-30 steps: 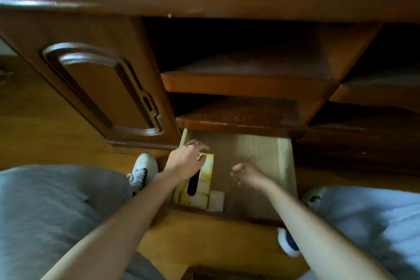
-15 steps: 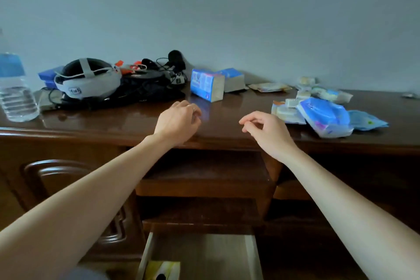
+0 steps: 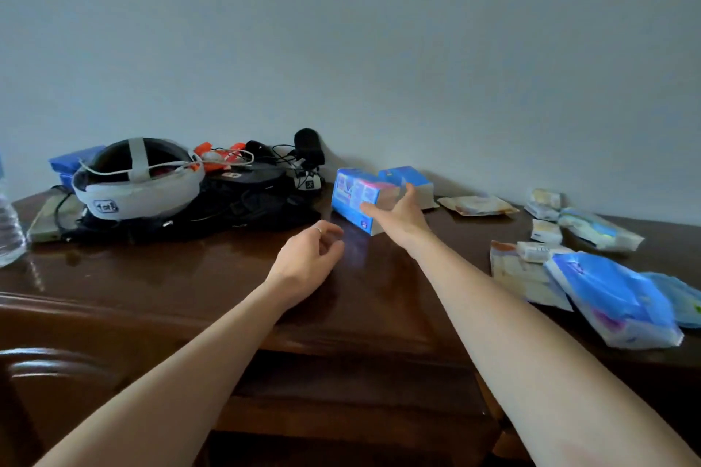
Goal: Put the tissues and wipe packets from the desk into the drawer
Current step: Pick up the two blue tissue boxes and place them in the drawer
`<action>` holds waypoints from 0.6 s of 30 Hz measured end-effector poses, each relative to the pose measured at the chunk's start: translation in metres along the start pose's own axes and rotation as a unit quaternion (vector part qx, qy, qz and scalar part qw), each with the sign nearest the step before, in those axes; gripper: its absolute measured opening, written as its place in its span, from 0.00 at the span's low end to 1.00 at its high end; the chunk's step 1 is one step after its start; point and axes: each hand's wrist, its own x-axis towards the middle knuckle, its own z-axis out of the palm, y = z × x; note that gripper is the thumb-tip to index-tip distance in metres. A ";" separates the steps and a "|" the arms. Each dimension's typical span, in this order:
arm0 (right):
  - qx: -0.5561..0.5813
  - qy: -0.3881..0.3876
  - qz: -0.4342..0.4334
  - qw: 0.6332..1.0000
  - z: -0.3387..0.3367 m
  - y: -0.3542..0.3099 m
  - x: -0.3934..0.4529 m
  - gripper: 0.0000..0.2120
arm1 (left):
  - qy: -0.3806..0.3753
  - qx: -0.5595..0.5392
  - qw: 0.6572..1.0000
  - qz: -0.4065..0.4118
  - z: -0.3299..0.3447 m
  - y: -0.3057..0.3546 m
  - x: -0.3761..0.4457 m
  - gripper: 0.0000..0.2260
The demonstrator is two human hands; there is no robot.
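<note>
A blue tissue pack (image 3: 351, 195) lies on the dark wooden desk (image 3: 189, 277), with a second blue pack (image 3: 407, 178) behind it. My right hand (image 3: 398, 214) is spread over the near end of the front pack, thumb on its front face and fingers on the far side; the pack rests on the desk. My left hand (image 3: 309, 258) hovers over the desk just left of it, loosely curled and holding nothing. At the right lie a large blue wipe packet (image 3: 610, 299), a beige flat packet (image 3: 478, 205) and several small tissue packets (image 3: 546, 230). The drawer is out of view.
A grey and white headset (image 3: 132, 182) sits on a black bag (image 3: 242, 201) with cables at the back left. A water bottle (image 3: 9, 231) stands at the far left edge. A cabinet door handle (image 3: 45, 360) shows below the desk.
The view rose from the open drawer to the desk top. Both hands left the drawer and came up; my right hand has reached forward onto the blue tissue pack.
</note>
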 end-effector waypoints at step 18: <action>-0.093 0.064 -0.105 0.988 -0.008 -0.003 0.055 0.21 | -0.046 0.169 0.980 -0.095 0.002 -0.003 0.090 0.32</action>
